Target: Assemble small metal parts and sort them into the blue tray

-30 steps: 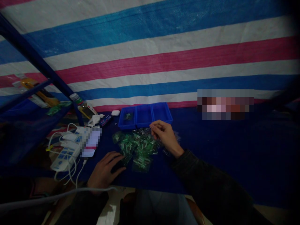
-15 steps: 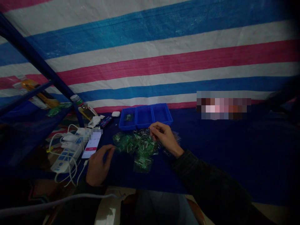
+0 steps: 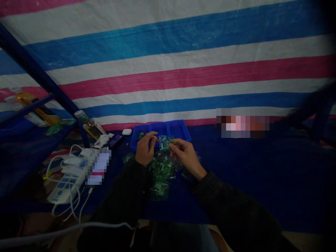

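Observation:
My right hand (image 3: 187, 155) pinches a small clear plastic bag (image 3: 163, 142) by its right side, holding it up in front of the blue tray (image 3: 187, 136). Just left of the bag is my left hand (image 3: 146, 148), its fingers curved and the thumb and index tips slightly apart, close to the bag's edge. Below both hands lies a pile of small greenish clear bags (image 3: 161, 169) with slim metallic pieces in them. The tray has three compartments; a small bag (image 3: 141, 134) lies in the left one, partly behind my left hand.
On the left are a power strip (image 3: 61, 189) with white cables, a phone (image 3: 99, 167) with its screen blurred out, a bottle (image 3: 90, 126) and a white case (image 3: 127, 132). A blue frame post (image 3: 65, 108) rises there. Striped sheeting (image 3: 168, 75) hangs behind the table.
My left hand has moved right and up from beside the phone to the tray's front. A small bag now shows clearly in my right hand. The view has shifted slightly.

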`<state>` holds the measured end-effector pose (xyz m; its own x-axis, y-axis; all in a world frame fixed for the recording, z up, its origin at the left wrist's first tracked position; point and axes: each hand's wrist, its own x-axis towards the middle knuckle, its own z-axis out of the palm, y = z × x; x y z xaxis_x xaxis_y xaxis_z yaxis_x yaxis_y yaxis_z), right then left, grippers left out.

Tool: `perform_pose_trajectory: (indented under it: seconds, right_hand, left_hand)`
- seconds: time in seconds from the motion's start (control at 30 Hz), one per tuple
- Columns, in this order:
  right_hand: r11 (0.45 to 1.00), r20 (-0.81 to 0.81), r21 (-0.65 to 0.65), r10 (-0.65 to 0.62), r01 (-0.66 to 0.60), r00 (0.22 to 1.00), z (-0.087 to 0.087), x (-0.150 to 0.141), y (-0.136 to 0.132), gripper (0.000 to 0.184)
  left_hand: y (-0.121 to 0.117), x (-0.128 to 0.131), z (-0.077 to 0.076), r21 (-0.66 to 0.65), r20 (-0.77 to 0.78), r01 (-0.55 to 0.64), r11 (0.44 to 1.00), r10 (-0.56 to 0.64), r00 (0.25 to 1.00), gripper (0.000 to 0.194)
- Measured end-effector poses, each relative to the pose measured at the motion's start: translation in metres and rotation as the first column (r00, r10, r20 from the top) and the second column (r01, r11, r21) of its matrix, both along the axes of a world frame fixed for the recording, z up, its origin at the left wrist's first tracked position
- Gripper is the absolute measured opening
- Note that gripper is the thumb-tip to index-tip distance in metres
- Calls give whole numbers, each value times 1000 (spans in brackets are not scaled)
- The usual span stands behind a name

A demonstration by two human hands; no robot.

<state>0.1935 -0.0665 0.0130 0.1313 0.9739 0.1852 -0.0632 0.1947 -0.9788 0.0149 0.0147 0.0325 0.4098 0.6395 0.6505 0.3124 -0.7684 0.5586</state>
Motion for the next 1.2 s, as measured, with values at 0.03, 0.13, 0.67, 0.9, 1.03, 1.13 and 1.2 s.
perform_pose_trajectory:
  seconds: [0.03,0.13,0.67,0.9,1.03,1.13,1.2]
  right_hand:
    - [1000,-18,2,-2,2,1000,0,-1,0,31]
    - [999,-117,22,-22,24,993,2,-4,-2,33]
    - [998,-18,52,-36,37,999,1,-2,-6,27]
    - [997,-13,23,-72,73,997,-3,-5,-3,28]
    - [995,-138,49,-76,83,988,-4,-6,-2,34]
    - [991,-114,77,-97,106,989,-3,-4,-1,26]
    - [990,-79,71,-119,125,990,-2,-3,-2,23]
  left_hand:
    - [-1,-2,-4,92,-3,-22,996,22,1000,22]
    - [-4,-9,-11,268,-56,-25,963,42,998,21]
    - [-14,-9,-20,39,105,-107,993,103,989,9]
    - [-19,-9,-15,40,40,-30,999,29,999,13]
    - [-21,-9,-11,44,-7,36,998,-35,999,26]
    - [-19,-9,-12,56,-14,52,997,-52,999,28]
    - [-18,-9,-13,62,-13,50,997,-50,999,29]
